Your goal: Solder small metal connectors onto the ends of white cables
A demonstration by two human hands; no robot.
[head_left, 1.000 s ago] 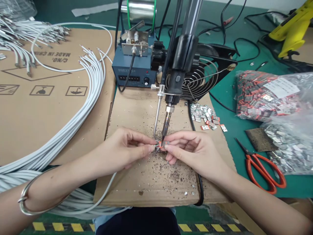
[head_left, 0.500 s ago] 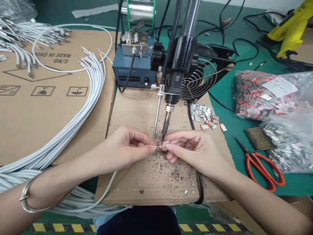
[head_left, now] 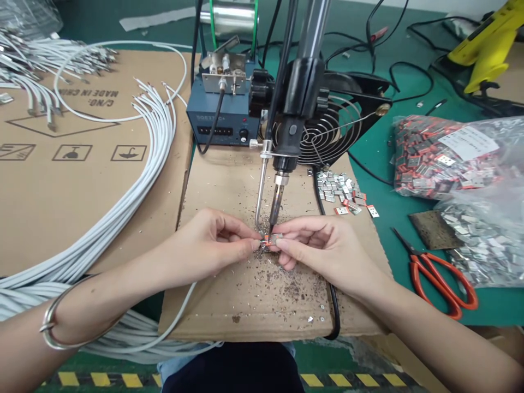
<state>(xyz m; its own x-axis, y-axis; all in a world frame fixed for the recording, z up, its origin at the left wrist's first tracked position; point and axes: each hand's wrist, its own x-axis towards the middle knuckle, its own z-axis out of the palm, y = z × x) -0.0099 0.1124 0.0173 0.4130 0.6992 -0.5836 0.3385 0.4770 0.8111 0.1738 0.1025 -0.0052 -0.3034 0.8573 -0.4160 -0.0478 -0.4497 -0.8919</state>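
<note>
In the middle of the cardboard, my right hand [head_left: 323,243] pinches a small USB connector [head_left: 275,238] with an orange-red part, between thumb and fingers. From the left, my left hand [head_left: 216,240] is closed in a pinch on the end of a white cable [head_left: 184,310]; its tip is mostly hidden by the fingers. The cable's wire end meets the left side of the connector. The tip of a stand-mounted soldering iron [head_left: 277,202] comes down right at this joint. Beside it, a thin metal solder feed tube [head_left: 260,188] ends just above my left fingertips.
A blue solder feeder [head_left: 221,117] with a solder spool [head_left: 233,22] stands behind, beside a black fan [head_left: 323,131]. Loose connectors [head_left: 338,188], bagged connectors [head_left: 434,158] and red-handled scissors [head_left: 444,278] lie right. Bundled white cables [head_left: 135,185] lie left.
The connector and wire end have shifted slightly, and the iron tip now sits over the connector's left end. Both hands keep their pinch. The whole view has moved a little.
</note>
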